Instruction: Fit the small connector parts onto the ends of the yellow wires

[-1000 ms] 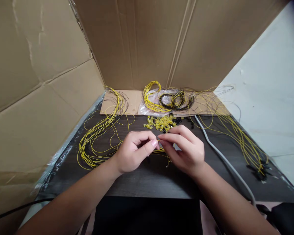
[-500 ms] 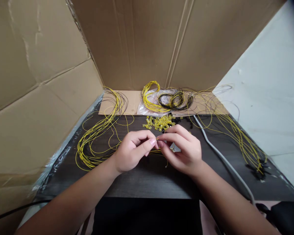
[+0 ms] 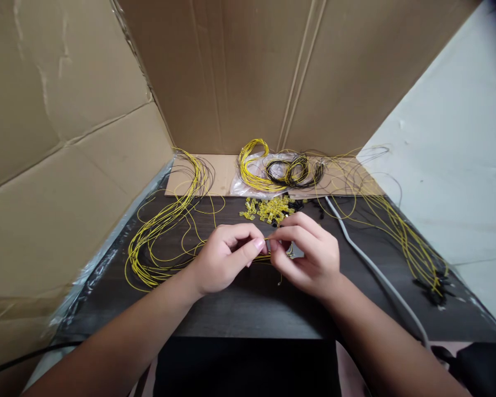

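Close together over the dark table, my two hands pinch one thin yellow wire (image 3: pixel 267 239). My left hand (image 3: pixel 230 256) is closed on it between thumb and forefinger. Thumb and fingertips of my right hand (image 3: pixel 308 248) are closed at the wire's other end; whether a small part sits there is hidden. Below the fingers run more yellow wires from the loose bundle (image 3: pixel 149 248) on the left. Just beyond my hands lies a pile of small clear-yellow sleeves (image 3: pixel 273 208), with some black ones (image 3: pixel 296 204) among them.
Coils of yellow wire (image 3: pixel 248 165) and black wire (image 3: pixel 314 173) rest on a plastic bag at the back. Another yellow bundle (image 3: pixel 409 242) with black ends lies at right. A grey cable (image 3: pixel 376 264) crosses the table. Cardboard walls (image 3: pixel 248 71) stand behind and at left.
My fingertips have drawn slightly apart, so a short length of yellow wire shows between them. Both hands keep their pinch; the view has shifted a little.
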Demonstrator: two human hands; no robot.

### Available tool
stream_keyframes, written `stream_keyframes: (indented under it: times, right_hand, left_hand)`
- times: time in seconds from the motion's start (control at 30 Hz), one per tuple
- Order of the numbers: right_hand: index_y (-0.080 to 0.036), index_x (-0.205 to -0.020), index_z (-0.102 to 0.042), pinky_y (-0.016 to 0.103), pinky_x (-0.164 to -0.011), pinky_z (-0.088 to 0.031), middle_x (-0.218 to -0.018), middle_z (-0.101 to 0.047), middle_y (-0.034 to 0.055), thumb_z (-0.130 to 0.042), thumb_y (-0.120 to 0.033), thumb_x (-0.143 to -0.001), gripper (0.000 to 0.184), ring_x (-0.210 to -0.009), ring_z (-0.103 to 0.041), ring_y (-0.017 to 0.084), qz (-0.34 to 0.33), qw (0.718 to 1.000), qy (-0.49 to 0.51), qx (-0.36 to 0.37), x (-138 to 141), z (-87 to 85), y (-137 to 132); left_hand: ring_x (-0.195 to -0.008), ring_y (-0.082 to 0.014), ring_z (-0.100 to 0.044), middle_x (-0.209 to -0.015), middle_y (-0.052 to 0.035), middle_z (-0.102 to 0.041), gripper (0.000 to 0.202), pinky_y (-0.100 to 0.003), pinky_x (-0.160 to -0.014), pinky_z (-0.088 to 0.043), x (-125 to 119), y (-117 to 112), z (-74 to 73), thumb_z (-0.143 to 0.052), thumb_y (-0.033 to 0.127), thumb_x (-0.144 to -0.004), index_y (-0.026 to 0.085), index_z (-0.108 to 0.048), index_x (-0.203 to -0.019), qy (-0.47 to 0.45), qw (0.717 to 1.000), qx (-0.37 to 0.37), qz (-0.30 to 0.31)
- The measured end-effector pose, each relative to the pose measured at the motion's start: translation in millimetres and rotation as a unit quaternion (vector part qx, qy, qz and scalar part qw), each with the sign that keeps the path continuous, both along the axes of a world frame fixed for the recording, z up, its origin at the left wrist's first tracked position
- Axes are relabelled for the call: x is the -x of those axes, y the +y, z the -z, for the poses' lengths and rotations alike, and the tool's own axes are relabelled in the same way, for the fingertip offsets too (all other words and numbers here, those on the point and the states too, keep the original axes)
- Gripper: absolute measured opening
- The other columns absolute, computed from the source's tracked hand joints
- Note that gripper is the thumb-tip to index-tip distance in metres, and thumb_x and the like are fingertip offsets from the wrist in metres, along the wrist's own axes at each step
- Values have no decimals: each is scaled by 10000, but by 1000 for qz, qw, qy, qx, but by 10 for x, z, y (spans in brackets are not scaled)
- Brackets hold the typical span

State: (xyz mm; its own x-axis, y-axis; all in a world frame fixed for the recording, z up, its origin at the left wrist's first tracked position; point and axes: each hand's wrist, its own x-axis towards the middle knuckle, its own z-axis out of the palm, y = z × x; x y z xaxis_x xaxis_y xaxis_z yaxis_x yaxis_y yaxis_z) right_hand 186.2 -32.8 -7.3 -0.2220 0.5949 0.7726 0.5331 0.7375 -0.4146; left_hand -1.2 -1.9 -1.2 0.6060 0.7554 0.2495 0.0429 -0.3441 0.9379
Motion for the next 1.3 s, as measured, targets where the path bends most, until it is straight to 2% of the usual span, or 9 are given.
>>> stream_keyframes:
  times: [0.3,0.47,0.57,0.67,0.8,1.1,1.3]
  right_hand:
    - [-172,-883,-634,246,-580,-463,-797,-583,34,-632,-66,-812,127,-662,-543,106,6,1000,19,5,6,9,7]
    - [-171,-881,-638,261,-598,-463,-790,-602,30,-632,-76,-825,110,-677,-562,119,31,998,55,22,-68,-37,30]
    - [-164,-930,-655,272,-629,-485,-829,-615,43,-628,-119,-855,92,-709,-583,127,0,995,81,56,-104,-49,35]
    - [-153,-1007,-662,259,-602,-487,-897,-618,57,-684,-158,-833,176,-684,-569,112,-32,998,29,54,-91,-25,26]
    - [-153,-1014,-663,233,-599,-473,-896,-604,51,-698,-112,-826,196,-694,-558,99,-13,1000,-14,11,-41,24,22]
    - [-165,-963,-627,243,-614,-453,-883,-591,44,-636,-73,-853,144,-709,-539,103,-23,999,-24,31,-26,51,29]
    - [-166,-917,-630,274,-653,-472,-834,-615,45,-628,-74,-860,108,-746,-582,131,21,998,45,43,-95,11,66]
  left_hand:
    - [-491,-57,-458,-559,43,-512,267,-183,-504,-372,-13,16,10,-539,318,-954,138,-635,-782,-6,1000,1,-8]
    - [-483,-40,-429,-563,52,-499,280,-166,-493,-347,-6,17,34,-515,327,-978,137,-646,-820,-4,1000,19,-13]
    - [-489,-35,-429,-565,56,-498,282,-161,-503,-349,1,13,34,-516,328,-981,137,-642,-817,-10,1000,19,-8]
    - [-510,-39,-444,-570,55,-502,281,-163,-524,-360,9,14,29,-518,318,-981,137,-623,-794,-14,1000,14,-12]
    - [-534,-47,-461,-567,53,-503,277,-171,-555,-377,15,22,25,-512,291,-979,133,-611,-774,0,1000,-8,-17]
    - [-501,-45,-440,-539,59,-490,262,-170,-520,-358,18,10,2,-531,269,-956,129,-606,-747,27,999,-23,-16]
    - [-471,-40,-434,-534,60,-490,260,-166,-496,-349,57,25,4,-536,281,-957,130,-596,-754,-19,999,24,-26]
